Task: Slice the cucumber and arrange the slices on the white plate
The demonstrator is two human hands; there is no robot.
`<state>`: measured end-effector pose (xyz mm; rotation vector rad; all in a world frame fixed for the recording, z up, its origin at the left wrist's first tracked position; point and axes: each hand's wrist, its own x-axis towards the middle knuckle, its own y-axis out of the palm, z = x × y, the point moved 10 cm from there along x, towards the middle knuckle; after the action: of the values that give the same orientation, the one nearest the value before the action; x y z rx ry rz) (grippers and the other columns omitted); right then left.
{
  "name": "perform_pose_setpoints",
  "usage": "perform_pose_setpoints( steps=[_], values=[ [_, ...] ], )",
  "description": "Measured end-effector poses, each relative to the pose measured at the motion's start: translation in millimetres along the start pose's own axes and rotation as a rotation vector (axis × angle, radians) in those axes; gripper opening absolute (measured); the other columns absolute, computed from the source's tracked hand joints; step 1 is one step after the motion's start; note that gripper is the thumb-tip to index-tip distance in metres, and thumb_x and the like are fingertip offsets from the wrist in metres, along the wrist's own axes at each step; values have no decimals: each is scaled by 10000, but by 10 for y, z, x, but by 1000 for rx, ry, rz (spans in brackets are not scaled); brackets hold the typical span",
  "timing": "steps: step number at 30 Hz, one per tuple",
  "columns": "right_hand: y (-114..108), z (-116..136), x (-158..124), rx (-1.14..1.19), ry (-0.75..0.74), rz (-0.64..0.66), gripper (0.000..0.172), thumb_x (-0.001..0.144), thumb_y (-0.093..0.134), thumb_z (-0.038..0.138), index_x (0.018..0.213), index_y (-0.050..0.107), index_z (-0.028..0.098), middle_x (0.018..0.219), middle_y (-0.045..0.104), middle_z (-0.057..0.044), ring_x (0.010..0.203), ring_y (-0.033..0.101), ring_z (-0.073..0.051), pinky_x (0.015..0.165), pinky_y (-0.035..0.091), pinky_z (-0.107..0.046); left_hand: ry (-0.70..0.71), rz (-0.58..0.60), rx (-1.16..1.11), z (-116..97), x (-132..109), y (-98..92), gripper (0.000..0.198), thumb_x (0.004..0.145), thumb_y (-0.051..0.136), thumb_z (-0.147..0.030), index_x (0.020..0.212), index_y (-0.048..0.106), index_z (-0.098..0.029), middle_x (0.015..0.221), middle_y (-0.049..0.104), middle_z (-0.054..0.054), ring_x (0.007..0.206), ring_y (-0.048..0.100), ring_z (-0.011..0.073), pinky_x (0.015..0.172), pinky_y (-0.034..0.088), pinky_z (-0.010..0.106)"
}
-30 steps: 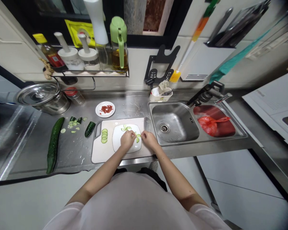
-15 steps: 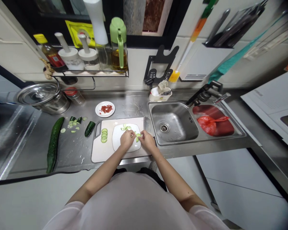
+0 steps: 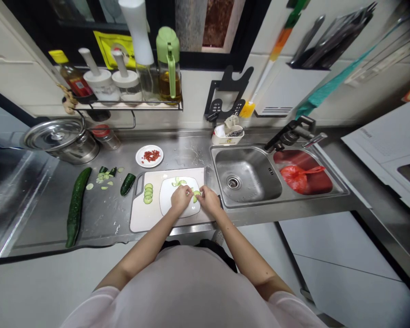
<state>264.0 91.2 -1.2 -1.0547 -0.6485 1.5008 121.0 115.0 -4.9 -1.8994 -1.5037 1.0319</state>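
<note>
Over the right side of a white square plate (image 3: 167, 197), my left hand (image 3: 180, 199) and my right hand (image 3: 209, 201) face each other, fingers pinched. Thin green cucumber slices (image 3: 196, 197) show between the fingertips; the right fingers grip their edge and the left fingertips close on them too. Other slices (image 3: 178, 182) lie along the plate's far edge. The plate rests on a pale cutting board (image 3: 141, 221), where an overlapping row of cucumber slices (image 3: 148, 194) sits to the left.
Left of the board lie a cut cucumber piece (image 3: 127, 184), small cucumber scraps (image 3: 105, 175) and a whole cucumber (image 3: 75, 205). A small plate (image 3: 140, 159) of chopped red bits stands behind. A lidded pot (image 3: 77, 152) is farther left. To the right, the sink (image 3: 249, 177) holds a red bag (image 3: 295, 178).
Almost nothing differs. Both hands stay over the plate with the cucumber slices between their fingers; the view has shifted very slightly.
</note>
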Motion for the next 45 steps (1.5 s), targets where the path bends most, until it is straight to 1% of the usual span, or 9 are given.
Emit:
perform_pose_setpoints(
  steps=[10, 17, 21, 24, 29, 32, 36, 41, 45],
  values=[
    [-107, -25, -23, 79, -10, -86, 216, 900, 544, 336, 1054, 614, 203, 864, 644, -22, 776, 566, -157, 657, 343, -242, 6, 0, -36, -33, -26, -40, 103, 843, 595, -288, 844, 664, -211, 923, 662, 31, 856, 604, 163, 683, 400, 244],
    [-265, -38, -44, 166, -48, -195, 230, 899, 490, 320, 1005, 641, 183, 855, 639, -29, 781, 561, -159, 713, 377, -246, 32, -69, -175, 21, -240, -262, 112, 835, 592, -294, 837, 670, -213, 879, 661, 20, 810, 596, 154, 703, 420, 247],
    [-277, 4, -57, 202, -79, -203, 232, 888, 475, 321, 944, 656, 186, 825, 632, -22, 753, 551, -157, 699, 377, -247, 14, -152, -256, 264, -448, -456, 146, 834, 568, -312, 844, 674, -212, 844, 659, 16, 736, 579, 144, 674, 417, 246],
    [-267, 32, -60, 230, -107, -213, 241, 882, 458, 315, 908, 659, 184, 794, 622, -22, 742, 546, -160, 692, 381, -249, -62, -243, -285, 608, -580, -647, 162, 823, 568, -332, 856, 675, -215, 785, 644, 2, 679, 559, 137, 663, 414, 246],
    [-270, 49, -57, 245, -122, -233, 250, 871, 446, 318, 880, 658, 186, 768, 618, -28, 733, 541, -170, 672, 383, -254, -270, -380, -246, 1280, -745, -957, 197, 817, 563, -358, 918, 671, -228, 788, 654, 0, 729, 590, 158, 673, 412, 245],
    [-291, 80, -60, 253, -134, -239, 253, 870, 434, 317, 873, 653, 190, 763, 621, -31, 730, 544, -175, 669, 386, -257, -352, -416, -183, 1536, -800, -1072, 216, 825, 555, -363, 957, 669, -237, 829, 669, 8, 752, 599, 172, 678, 401, 256],
    [-314, 108, -60, 256, -140, -241, 272, 874, 428, 337, 875, 657, 190, 776, 636, -44, 744, 553, -183, 677, 397, -265, -407, -425, -64, 1653, -831, -1154, 275, 830, 562, -400, 1025, 658, -231, 882, 684, 40, 845, 614, 224, 729, 401, 296],
    [-302, 83, -60, 270, -120, -242, 290, 874, 433, 367, 893, 661, 190, 798, 653, -49, 754, 563, -188, 677, 405, -269, -434, -374, 61, 1628, -812, -1124, 370, 810, 577, -499, 1034, 648, -213, 921, 680, 88, 953, 603, 297, 826, 394, 377],
    [-279, 94, -84, 287, -116, -226, 276, 870, 438, 361, 887, 655, 191, 806, 658, -47, 750, 569, -185, 675, 405, -266, -438, -369, 85, 1612, -781, -1082, 347, 805, 585, -487, 1018, 638, -219, 985, 674, 110, 1003, 588, 322, 862, 380, 413]
  ],
)
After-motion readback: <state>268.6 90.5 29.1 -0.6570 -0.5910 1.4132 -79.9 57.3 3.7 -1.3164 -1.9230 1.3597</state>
